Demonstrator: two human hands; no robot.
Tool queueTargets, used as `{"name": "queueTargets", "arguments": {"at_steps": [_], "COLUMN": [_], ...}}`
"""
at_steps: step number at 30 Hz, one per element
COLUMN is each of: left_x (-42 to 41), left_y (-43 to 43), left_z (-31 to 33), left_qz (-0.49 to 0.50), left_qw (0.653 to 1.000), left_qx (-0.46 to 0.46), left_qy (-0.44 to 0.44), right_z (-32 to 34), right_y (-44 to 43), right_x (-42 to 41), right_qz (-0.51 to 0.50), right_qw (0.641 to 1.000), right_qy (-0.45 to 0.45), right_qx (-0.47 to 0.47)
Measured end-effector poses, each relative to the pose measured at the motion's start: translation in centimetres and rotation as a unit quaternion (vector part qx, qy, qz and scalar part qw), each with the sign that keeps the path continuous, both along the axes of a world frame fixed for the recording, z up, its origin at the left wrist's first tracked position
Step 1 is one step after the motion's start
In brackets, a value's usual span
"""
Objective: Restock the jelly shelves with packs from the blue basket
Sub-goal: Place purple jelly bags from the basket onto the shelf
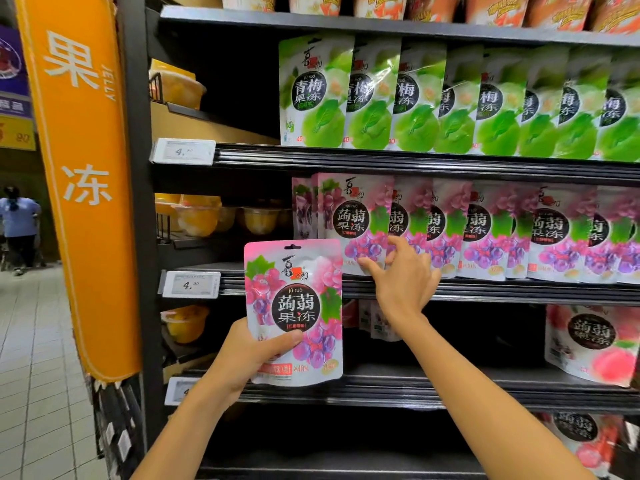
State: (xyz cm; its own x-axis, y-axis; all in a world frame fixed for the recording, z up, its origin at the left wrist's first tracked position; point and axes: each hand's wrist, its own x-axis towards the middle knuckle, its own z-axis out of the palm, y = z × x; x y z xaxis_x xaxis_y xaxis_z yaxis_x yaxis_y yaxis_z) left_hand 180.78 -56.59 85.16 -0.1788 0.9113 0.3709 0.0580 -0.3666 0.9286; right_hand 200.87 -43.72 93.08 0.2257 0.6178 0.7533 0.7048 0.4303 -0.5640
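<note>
My left hand (254, 353) grips a pink grape jelly pack (294, 306) by its lower left part, upright in front of the shelves. My right hand (405, 275) reaches to the middle shelf (485, 289). Its thumb and fingers touch the lower edge of the front pack in the leftmost stack of the grape jelly row (356, 220). That row of matching pink packs runs to the right along the shelf. The blue basket is not in view.
Green plum jelly packs (433, 98) fill the shelf above. Peach jelly packs (588, 344) stand at the lower right. Cups of yellow fruit jelly (197, 216) sit on the left side of the shelves. An orange jelly sign (76, 168) hangs at the left. A person (17, 223) stands far down the aisle.
</note>
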Motion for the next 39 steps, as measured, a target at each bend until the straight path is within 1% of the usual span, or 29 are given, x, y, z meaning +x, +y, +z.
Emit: {"name": "queueTargets", "arguments": {"at_steps": [4, 9, 14, 15, 16, 18, 20, 22, 23, 26, 27, 29, 31, 35, 37, 39], "left_x": [0.7, 1.4, 1.2, 1.2, 1.1, 1.1, 1.3, 1.6, 1.8, 2.1, 2.1, 2.2, 2.4, 2.8, 3.1, 3.3], "left_y": [0.3, 0.6, 0.6, 0.7, 0.7, 0.7, 0.7, 0.9, 0.9, 1.0, 1.1, 1.2, 1.4, 1.5, 1.4, 1.2], "left_z": [0.2, 0.2, 0.3, 0.4, 0.6, 0.9, 1.5, 2.1, 2.4, 3.3, 3.5, 4.1, 4.7, 6.3, 7.0, 7.2], "left_qz": [-0.002, -0.008, -0.006, -0.005, -0.004, -0.001, 0.001, 0.003, 0.006, 0.017, 0.023, 0.03, 0.036, 0.037, 0.083, 0.162], "left_qw": [1.0, 0.999, 1.0, 1.0, 1.0, 1.0, 1.0, 1.0, 1.0, 0.999, 0.999, 0.998, 0.998, 0.992, 0.988, 0.98], "left_qx": [0.002, 0.006, 0.002, 0.0, 0.0, 0.003, 0.008, 0.016, 0.022, 0.037, 0.04, 0.046, 0.056, 0.062, 0.074, 0.099], "left_qy": [-0.019, -0.036, -0.025, -0.023, -0.023, -0.021, -0.019, -0.014, -0.012, -0.019, -0.02, -0.012, -0.02, -0.107, -0.102, -0.052], "right_z": [-0.1, -0.2, -0.3, -0.3, -0.3, -0.1, -0.3, -0.7, -0.8, -0.5, -0.4, 0.0, 0.3, 1.8, 2.8, 3.7], "right_y": [-0.1, -0.3, -0.6, -0.8, -1.2, -2.7, -4.5, -5.8, -6.3, -6.9, -6.9, -6.8, -6.5, -5.8, -5.4, -4.8], "right_x": [-0.1, -0.1, 1.2, 1.5, 1.6, 1.9, 1.8, 1.6, 1.5, 1.8, 2.0, 2.2, 2.0, 1.6, 1.3, 0.7], "right_qz": [0.027, 0.025, 0.036, 0.057, 0.101, 0.233, 0.339, 0.392, 0.415, 0.485, 0.495, 0.499, 0.498, 0.465, 0.45, 0.427], "right_qw": [0.999, 1.0, 0.999, 0.998, 0.994, 0.969, 0.94, 0.916, 0.901, 0.834, 0.818, 0.807, 0.807, 0.815, 0.816, 0.832], "right_qy": [0.017, -0.012, -0.006, 0.006, 0.027, 0.069, 0.051, 0.011, 0.007, 0.06, 0.076, 0.087, 0.111, 0.226, 0.272, 0.283], "right_qx": [-0.008, -0.004, 0.013, 0.025, 0.037, 0.042, -0.006, -0.085, -0.13, -0.257, -0.282, -0.304, -0.297, -0.261, -0.238, -0.211]}}
